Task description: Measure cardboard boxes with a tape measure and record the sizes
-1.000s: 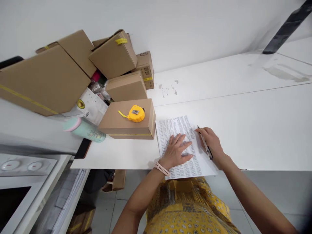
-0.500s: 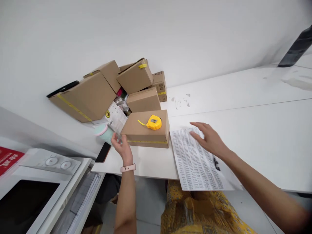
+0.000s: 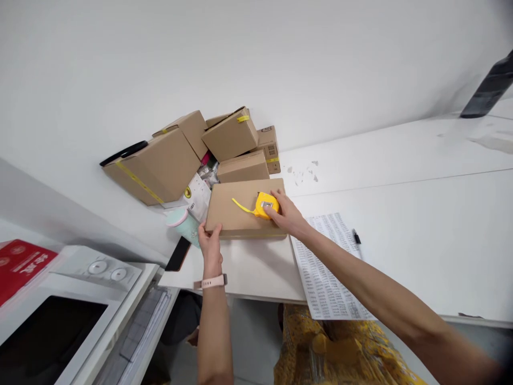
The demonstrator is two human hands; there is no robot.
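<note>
A yellow tape measure (image 3: 267, 205) lies on top of a closed cardboard box (image 3: 236, 200), a short length of its blade sticking out to the left. My right hand (image 3: 286, 214) reaches over the box's right end, its fingers and thumb closed around the tape measure. At the front left corner of the same box, my left hand (image 3: 210, 243) grips the edge between thumb and fingers. A mint-green cup (image 3: 182, 222) with a pink rim stands close to the left of that hand.
Several cardboard boxes (image 3: 164, 168) are stacked against the wall. A printed sheet (image 3: 328, 272) lies to the right, with a black pen (image 3: 356, 236) beside it. A dark phone-like slab (image 3: 177, 255) sits near the cup. A white microwave (image 3: 76, 299) occupies the lower left.
My right hand has moved left from above the printed sheet and taken hold of the tape measure. My left hand has closed on the box corner. The box's front face shows less.
</note>
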